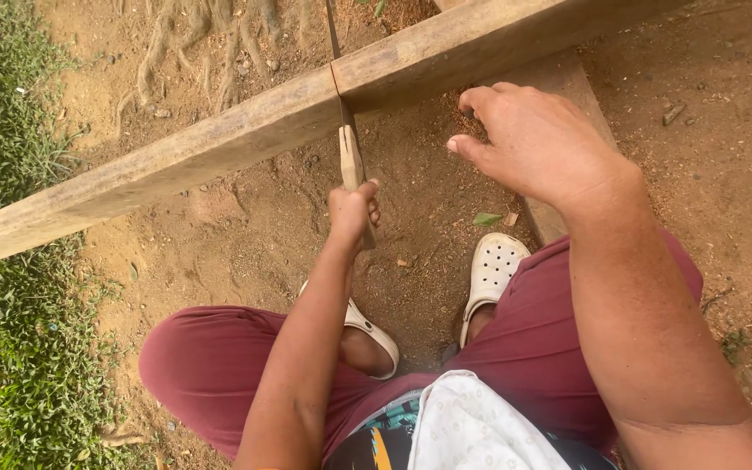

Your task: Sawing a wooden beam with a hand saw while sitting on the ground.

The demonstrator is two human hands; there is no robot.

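A long, weathered wooden beam [219, 144] runs slantwise across the view, raised above the dirt. A hand saw [350, 155] with a wooden handle stands in a cut through the beam, and its blade shows above the beam's far side. My left hand [352, 211] is closed around the saw's handle just below the beam. My right hand [537, 144] is to the right of the cut with fingers spread, holding nothing. It hovers over or rests near the beam's lower edge and a wooden support [572, 80]; I cannot tell whether it touches them.
Sawdust lies on the sandy ground under the cut. My feet in white clogs [493, 270] stand below the beam, knees in maroon trousers. Grass [10, 348] borders the left side and tree roots [193, 35] spread beyond the beam. A green leaf [486, 219] lies on the dirt.
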